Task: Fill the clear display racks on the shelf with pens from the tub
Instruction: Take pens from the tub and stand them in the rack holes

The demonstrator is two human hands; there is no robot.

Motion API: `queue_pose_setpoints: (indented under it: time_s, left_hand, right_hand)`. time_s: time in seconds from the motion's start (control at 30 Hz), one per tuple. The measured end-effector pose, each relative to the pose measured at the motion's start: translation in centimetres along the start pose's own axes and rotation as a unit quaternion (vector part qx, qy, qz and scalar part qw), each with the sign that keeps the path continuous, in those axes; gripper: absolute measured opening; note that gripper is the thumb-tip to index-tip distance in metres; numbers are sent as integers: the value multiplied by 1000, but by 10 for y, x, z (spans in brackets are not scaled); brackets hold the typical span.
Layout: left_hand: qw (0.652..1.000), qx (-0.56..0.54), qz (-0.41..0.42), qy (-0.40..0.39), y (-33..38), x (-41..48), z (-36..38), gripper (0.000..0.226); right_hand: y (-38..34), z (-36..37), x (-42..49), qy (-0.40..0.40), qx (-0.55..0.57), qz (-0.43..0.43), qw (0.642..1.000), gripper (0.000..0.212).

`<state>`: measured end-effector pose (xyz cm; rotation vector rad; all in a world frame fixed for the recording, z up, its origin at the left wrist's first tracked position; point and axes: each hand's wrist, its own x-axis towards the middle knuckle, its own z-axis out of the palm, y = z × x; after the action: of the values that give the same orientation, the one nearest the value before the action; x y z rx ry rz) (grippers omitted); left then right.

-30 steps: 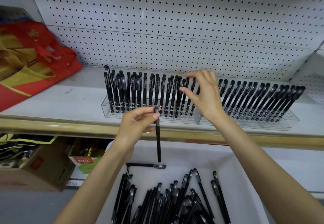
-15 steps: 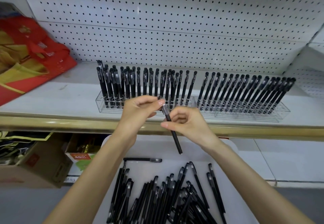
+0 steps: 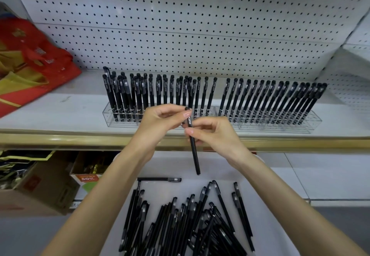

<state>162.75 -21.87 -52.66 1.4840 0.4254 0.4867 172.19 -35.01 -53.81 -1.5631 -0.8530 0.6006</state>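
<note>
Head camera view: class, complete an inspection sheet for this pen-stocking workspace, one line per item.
Surface: white shelf with a gold front edge, carrying two clear display racks.
Job's things: black rack pens stand in both racks, with a gap near the middle. A white tub below holds many loose pens. One held pen hangs over the tub.
Clutter: red bag at the shelf's left end.
Grippers: left hand pinches the held pen's top; right hand pinches it just below.
Cables: nothing seen.
Surroundings: white pegboard behind the shelf; cardboard box at lower left.
</note>
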Motion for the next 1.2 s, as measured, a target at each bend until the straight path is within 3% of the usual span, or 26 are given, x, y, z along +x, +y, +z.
queue_pose_setpoints:
  time_s: [0.17,0.23,0.27,0.33,0.37,0.43,0.6,0.8,0.93,1.1,1.2]
  left_hand:
    - [999,34,23,18,-1,6,0,29]
    - [987,129,74,56,-10,10,-6,28]
    - [967,221,111,62,-17,11,-10,33]
    - [885,433,167,32,-32,13,-16,53]
    - [844,506,180,13,-39,14,-17,61]
    - [800,572,181,-9,-48,15,-17,69]
    - [752,635,178,-24,-64,19,-19,72]
    - [724,665,183,-30,-63,18,-19,66]
    - [721,668,180,-32,-65,19,-18,64]
    - [705,684,185,-29,-68,19,-16,63]
    - [705,683,187,-30,-68,18,-16,63]
  right_hand:
    - [-6,-15,11,23,-25,-17,999,7]
    - [-14,-29,20,58,-39,-17,997,9]
    - [-19,-35,25,83,-60,-26,994,14]
    - [-28,-44,38,127,-93,-60,986,30]
    - [-32,-46,44,140,-98,-85,982,38]
    - [-35,-47,55,156,-110,-136,972,49]
    - [-19,-44,74,216,-217,-211,928,49]
    - [10,-41,86,280,-360,-301,838,48]
    - [24,-43,89,260,-388,-300,832,45]
    - [37,-46,93,246,-481,-302,786,49]
    - [39,-48,95,251,-483,-291,787,51]
